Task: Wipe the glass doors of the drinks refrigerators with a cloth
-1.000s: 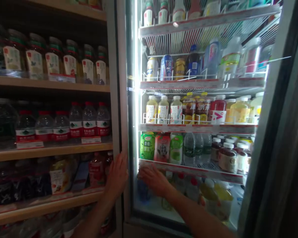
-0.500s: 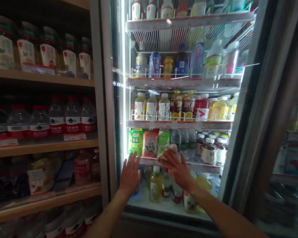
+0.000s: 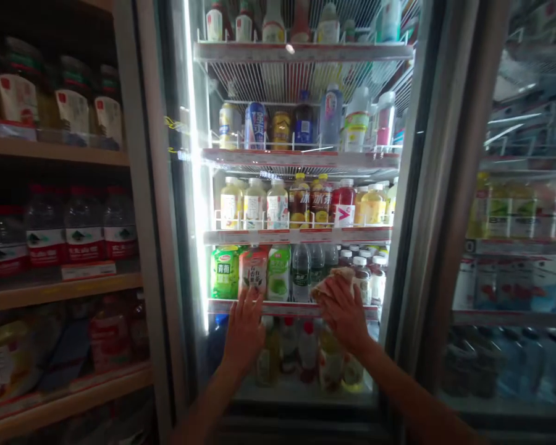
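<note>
A pale, crumpled cloth point(image 3: 332, 283) lies under my right hand point(image 3: 344, 314), whose fingers hold it against the glass door point(image 3: 178, 127) of a lit drinks fridge. Behind the cloth stand clear water bottles point(image 3: 301, 272) and small white-capped bottles. My left hand point(image 3: 244, 330) is flat with its fingers stretched out, at the glass in front of a red drink pouch point(image 3: 253, 270). Nothing is in it. To the left of that pouch is a green pouch point(image 3: 225, 272).
Fridge shelves hold several rows of bottles and cans point(image 3: 281, 130). At left, a wooden shelf unit point(image 3: 60, 293) carries red-capped water bottles point(image 3: 84, 225) behind a metal door frame point(image 3: 143, 204). Another glass-fronted fridge point(image 3: 519, 318) stands at right.
The view has turned right, so the fridge sits further left. Against the fridge, my right hand and the cloth have slid right across the glass. My left hand has also shifted right.
</note>
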`<state>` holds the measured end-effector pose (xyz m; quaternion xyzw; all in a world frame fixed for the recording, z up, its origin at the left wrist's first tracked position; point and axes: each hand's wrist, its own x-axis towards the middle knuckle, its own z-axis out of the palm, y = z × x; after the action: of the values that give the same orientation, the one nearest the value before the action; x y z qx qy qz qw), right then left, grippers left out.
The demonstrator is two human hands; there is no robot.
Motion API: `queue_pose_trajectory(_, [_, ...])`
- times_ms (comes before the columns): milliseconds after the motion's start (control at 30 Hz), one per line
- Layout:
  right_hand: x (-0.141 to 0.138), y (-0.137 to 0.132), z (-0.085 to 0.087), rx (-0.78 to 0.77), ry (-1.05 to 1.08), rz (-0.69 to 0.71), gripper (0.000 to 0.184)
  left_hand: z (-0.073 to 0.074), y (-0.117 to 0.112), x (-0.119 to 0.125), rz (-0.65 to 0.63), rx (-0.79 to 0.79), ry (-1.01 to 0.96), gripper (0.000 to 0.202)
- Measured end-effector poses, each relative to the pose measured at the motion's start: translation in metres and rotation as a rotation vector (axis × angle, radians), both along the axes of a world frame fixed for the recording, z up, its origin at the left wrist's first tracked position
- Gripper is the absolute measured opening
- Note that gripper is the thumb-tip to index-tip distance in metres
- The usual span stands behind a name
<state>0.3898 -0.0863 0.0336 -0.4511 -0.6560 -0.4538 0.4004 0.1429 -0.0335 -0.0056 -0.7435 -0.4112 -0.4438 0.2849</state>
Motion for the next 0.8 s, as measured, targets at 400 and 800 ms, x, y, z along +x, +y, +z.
queue_pose_trajectory(400, [0.049, 0.002, -0.036, 0.143, 0.09, -0.194, 0.052, 0.007, 0.0, -0.011, -0.015, 0.037, 0.017, 0.052])
queue_pose_trajectory(800, [0.102, -0.011, -0.025, 0.186, 0.139, -0.217, 0.064, 0.023, -0.004, 0.018, 0.017, 0.015, -0.039, 0.051])
